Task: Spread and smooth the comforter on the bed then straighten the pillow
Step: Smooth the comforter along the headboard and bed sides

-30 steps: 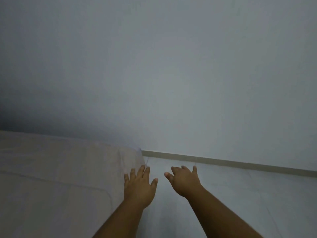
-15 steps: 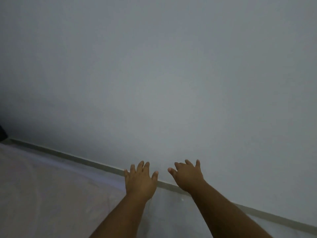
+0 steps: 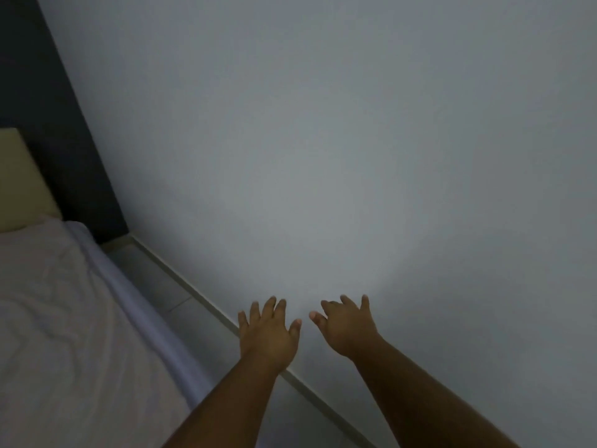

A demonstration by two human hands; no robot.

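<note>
Pale comforter (image 3: 64,318) lies left of left hand (image 3: 269,334) and right hand (image 3: 347,328), grips wide, empty.

The left hand (image 3: 268,331) and right hand (image 3: 347,328) hang side by side, apart, before the wall (image 3: 323,156). Left of them the comforter (image 3: 58,318) lies on the bed (image 3: 155,334); the headboard (image 3: 19,179) stands farther ahead-left. Floor (image 3: 155,282) runs between bed and wall.
</note>
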